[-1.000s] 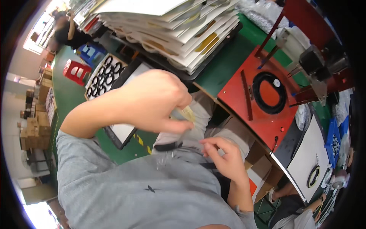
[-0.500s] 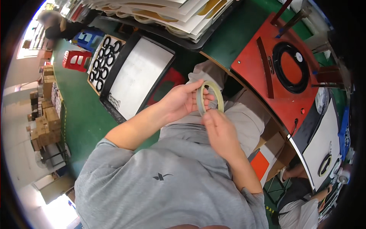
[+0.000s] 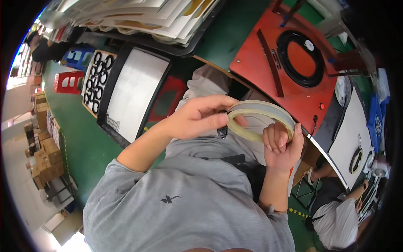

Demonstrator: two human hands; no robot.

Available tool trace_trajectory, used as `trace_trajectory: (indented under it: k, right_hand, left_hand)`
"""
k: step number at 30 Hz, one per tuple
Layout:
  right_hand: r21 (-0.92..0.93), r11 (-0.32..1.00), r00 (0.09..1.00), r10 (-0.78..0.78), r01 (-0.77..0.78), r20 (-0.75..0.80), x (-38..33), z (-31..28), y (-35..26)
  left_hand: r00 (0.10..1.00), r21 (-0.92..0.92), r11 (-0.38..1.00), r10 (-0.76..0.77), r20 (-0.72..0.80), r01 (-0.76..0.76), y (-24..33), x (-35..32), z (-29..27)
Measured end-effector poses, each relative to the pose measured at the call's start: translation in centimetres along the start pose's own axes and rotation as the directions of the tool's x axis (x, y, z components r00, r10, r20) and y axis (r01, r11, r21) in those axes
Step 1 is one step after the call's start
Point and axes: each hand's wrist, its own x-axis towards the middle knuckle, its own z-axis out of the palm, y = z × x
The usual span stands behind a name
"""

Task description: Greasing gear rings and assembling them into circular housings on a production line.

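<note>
A pale yellow ring with a grey band round its outer side [image 3: 262, 106] is held tilted in front of my lap, between both hands. My left hand [image 3: 205, 115] grips its left end, thumb on the near side and fingers behind. At the other end, my right hand [image 3: 282, 145] has its fingers curled inside the ring and its thumb along the outside. A small black item [image 3: 222, 131] shows just under my left fingertips; I cannot tell what it is or whether I touch it.
A red work plate [image 3: 252, 54] bearing a black ring-shaped fixture [image 3: 300, 59] stands ahead on the right. Left of me is a black-rimmed tray with a white sheet [image 3: 134, 88], beside a board of black rings [image 3: 97, 80]. Stacked white sheets [image 3: 168, 21] lie ahead. A co-worker [image 3: 336, 222] sits at right.
The ring has come up closer and turned from upright to a flatter tilt. My right hand has moved right and my hands are farther apart, both still holding the ring.
</note>
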Motion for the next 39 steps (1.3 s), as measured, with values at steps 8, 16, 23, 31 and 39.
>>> trace_trajectory:
  k: [8,16,23,31,39]
  right_hand:
    - [-0.226,0.974,0.968,0.078,-0.023,0.237,0.2,-1.8,-2.7]
    - [-0.150,0.986,0.989,-0.047,0.068,0.142,-0.7,-2.7,-3.5]
    - [-0.277,0.954,0.986,-0.077,0.115,0.146,-1.6,-3.1,-4.6]
    - [-0.187,0.956,0.974,-0.216,0.225,0.064,-2.1,-4.1,-4.9]
    - [-0.026,0.967,0.967,-0.254,0.254,-0.007,-2.6,-6.0,-5.7]
  left_hand:
    - [0.981,0.556,0.809,0.175,0.084,-0.191,2.0,2.1,0.7]
    - [0.970,0.693,0.683,0.216,0.113,-0.233,4.0,3.5,1.9]
    - [0.983,0.616,0.771,0.181,0.033,-0.163,3.0,3.9,3.4]
    - [0.981,0.610,0.770,0.177,0.081,-0.189,0.6,5.0,4.7]
    - [0.964,0.626,0.736,0.240,0.116,-0.259,0.8,7.5,6.2]
